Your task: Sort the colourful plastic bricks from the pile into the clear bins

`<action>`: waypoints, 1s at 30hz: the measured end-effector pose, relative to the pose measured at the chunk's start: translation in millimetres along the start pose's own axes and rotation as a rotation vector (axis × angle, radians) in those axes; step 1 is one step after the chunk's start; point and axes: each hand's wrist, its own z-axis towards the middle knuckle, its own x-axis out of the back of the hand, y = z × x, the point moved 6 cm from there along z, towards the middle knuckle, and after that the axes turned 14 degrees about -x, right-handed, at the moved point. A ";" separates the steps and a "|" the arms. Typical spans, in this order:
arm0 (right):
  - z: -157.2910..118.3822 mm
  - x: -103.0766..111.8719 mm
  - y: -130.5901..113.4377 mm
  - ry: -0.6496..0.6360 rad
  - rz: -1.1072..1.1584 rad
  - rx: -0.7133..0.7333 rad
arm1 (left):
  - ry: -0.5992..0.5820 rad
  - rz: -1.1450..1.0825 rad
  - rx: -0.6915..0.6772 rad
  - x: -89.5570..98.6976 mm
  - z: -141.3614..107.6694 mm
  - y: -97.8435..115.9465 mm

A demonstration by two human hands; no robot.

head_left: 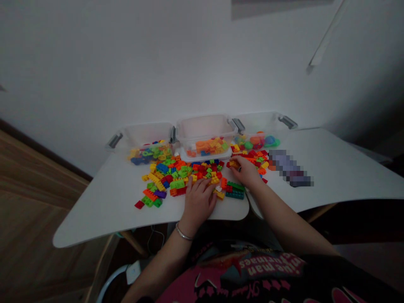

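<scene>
A spread of colourful toy building bricks [181, 170] covers the middle of the white table. My left hand [199, 197] lies over the near side of the pile, its fingers apart and touching bricks near a yellow brick [214, 180]. To the right, my right hand [246, 170] is closed in a pinch around a small yellow brick [234, 163], partly hidden by the fingers. Just below that hand sit dark green bricks [235, 189]. A light green brick [177, 184] lies left of my left hand.
Behind the pile stand three clear plastic bins: a left bin [148, 130] with small pieces, a middle bin [203, 123] with orange and yellow bricks, and a right bin [257, 122] with rounded pieces. A pixelated object [290, 168] lies at right. Two tabletops meet near my right forearm.
</scene>
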 end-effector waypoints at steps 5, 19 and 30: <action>3.5 -4.5 -4.7 -0.054 -0.043 -0.014 | 0.000 0.001 0.008 0.2 0.0 -0.3; 25.8 57.1 -13.3 0.327 0.493 -0.026 | 0.009 -0.004 0.012 0.9 0.2 0.0; 106.2 70.8 -52.7 0.382 0.576 0.067 | 0.002 -0.005 0.013 0.3 -0.4 -1.8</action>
